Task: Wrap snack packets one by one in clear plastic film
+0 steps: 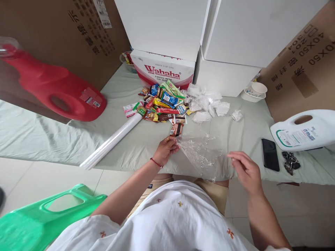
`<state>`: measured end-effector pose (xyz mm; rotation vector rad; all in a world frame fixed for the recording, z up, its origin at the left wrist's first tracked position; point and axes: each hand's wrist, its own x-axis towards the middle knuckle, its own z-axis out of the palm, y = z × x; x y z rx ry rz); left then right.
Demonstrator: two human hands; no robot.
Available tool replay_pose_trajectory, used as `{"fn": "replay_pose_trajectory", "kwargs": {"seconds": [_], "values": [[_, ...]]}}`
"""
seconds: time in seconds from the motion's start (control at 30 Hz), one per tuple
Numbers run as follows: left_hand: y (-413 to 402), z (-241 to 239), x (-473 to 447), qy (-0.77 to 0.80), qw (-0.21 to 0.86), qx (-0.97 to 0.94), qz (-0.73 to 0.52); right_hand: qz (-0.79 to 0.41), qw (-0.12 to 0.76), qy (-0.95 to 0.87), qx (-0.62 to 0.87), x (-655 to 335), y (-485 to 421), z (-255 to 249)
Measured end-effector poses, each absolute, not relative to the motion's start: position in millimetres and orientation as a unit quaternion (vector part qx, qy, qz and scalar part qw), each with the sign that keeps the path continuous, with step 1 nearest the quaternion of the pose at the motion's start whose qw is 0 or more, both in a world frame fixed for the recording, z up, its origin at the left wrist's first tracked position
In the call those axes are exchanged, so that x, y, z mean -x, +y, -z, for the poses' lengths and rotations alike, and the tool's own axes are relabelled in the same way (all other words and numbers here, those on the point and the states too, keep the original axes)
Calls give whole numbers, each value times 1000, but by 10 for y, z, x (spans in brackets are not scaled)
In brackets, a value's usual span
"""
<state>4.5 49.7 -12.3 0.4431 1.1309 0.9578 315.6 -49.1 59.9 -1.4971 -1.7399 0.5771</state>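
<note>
My left hand [166, 150], with a red cord at the wrist, pinches the gathered corner of a sheet of clear plastic film [201, 153]. The thin, wrinkled film fans out to the right over the cloth and the table's front edge. My right hand [246, 170] is just beyond the film's right side, fingers stretched toward it, with a small gap apparent. Just above my left hand lies a brown snack packet [177, 129]. Behind it is a pile of colourful wrapped snacks [167, 101]. Crumpled clear plastic [205, 101] is heaped to their right.
A white plastic roll [112, 141] lies left. Around stand a red jug [60, 89], a Wahaha carton [163, 69], white boxes [222, 75] and bowls [253, 93]. A white detergent bottle [303, 130], phone [270, 154] and keys [291, 162] lie right; a green jug [52, 216] is below.
</note>
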Motion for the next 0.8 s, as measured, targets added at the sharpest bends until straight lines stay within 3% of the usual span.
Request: {"fn": "replay_pose_trajectory", "kwargs": {"seconds": [0.13, 0.23, 0.47, 0.63, 0.8], "values": [[430, 105, -87, 513, 709, -205, -438, -320, 285, -671, 605, -2745, 21, -445], [400, 111, -96, 511, 709, -204, -442, -317, 254, -695, 593, -2341, 239, -186], [481, 164, -1, 506, 730, -185, -421, -113, 300, -824, 466, -1836, -87, -246], [619, 161, 26, 512, 740, -229, -371, -51, 174, -903, 390, -1553, -322, -163], [710, 164, 25, 551, 692, -296, -360, -65, 67, -926, 367, -1211, -244, 45]]}}
